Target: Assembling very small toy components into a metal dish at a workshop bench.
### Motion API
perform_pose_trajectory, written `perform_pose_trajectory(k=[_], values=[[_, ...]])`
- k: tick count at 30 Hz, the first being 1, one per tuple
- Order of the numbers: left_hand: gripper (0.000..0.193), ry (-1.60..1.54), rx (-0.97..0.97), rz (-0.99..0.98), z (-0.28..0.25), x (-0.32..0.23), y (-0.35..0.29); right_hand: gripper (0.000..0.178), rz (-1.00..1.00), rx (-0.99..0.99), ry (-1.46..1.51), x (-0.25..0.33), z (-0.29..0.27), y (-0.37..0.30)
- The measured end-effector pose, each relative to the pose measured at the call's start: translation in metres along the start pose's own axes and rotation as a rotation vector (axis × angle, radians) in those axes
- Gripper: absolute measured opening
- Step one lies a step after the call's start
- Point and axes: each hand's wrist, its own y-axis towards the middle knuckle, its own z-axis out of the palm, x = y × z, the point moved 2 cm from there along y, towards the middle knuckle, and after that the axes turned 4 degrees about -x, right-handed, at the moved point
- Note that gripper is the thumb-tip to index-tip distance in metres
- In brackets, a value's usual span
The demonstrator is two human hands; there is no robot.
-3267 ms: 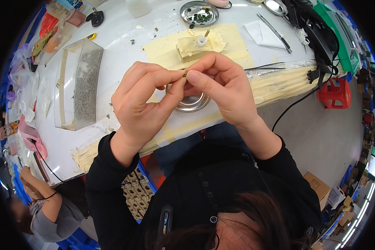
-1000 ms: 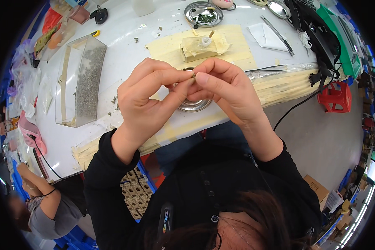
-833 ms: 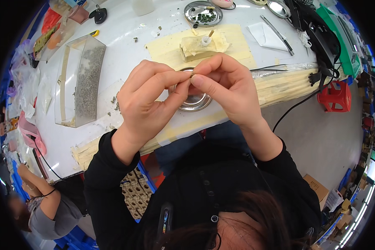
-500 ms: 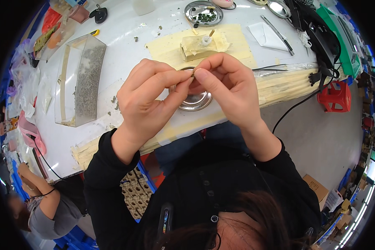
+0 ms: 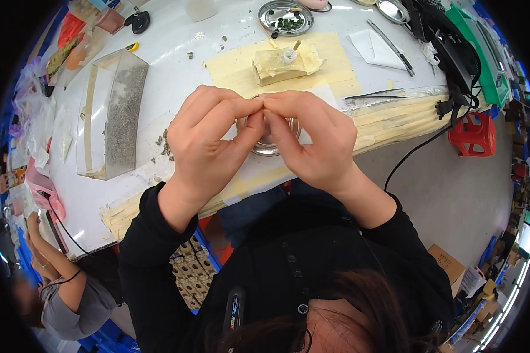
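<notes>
Right of a clear box (image 5: 115, 115), the left hand (image 5: 209, 134) pinches thumb to forefinger above a metal dish (image 5: 266, 150) — its fingertips meeting those of the right hand (image 5: 315, 138), pinched likewise. A tiny piece seems held between them — the fingertips mostly hide it.

Black long-sleeved top (image 5: 250, 253) with small front buttons (image 5: 292, 259), and blue trousers (image 5: 244, 215), probably denim
</notes>
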Motion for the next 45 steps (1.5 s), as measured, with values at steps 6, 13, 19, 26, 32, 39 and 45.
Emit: perform_pose_trajectory(k=[6, 13, 19, 26, 32, 39, 45], values=[[0.019, -0.033, -0.018, 0.041, -0.001, 0.001, 0.002, 0.008, 0.561, 0.048, 0.548, -0.006, 0.001, -0.001], [0.020, -0.184, 0.013, 0.040, -0.004, 0.001, 0.004, 0.017, 0.988, 0.211, 1.063, -0.012, -0.003, 0.000], [0.021, -0.164, 0.003, 0.027, -0.001, 0.003, 0.003, 0.016, 0.988, 0.174, 1.074, -0.013, -0.003, -0.002], [0.020, -0.041, -0.002, -0.035, 0.001, 0.003, 0.000, 0.015, 0.282, 0.129, 0.162, -0.001, -0.003, -0.002], [0.016, -0.291, 0.020, -0.110, -0.001, 0.007, 0.001, 0.013, 0.980, 0.180, 1.047, -0.013, -0.003, 0.000], [0.016, -0.258, 0.033, -0.100, 0.000, 0.008, 0.003, 0.013, 0.965, 0.175, 1.072, -0.015, -0.003, -0.004], [0.018, -0.137, -0.001, -0.036, -0.001, 0.002, 0.004, 0.012, 0.660, 0.126, 0.803, -0.008, -0.003, -0.003]])
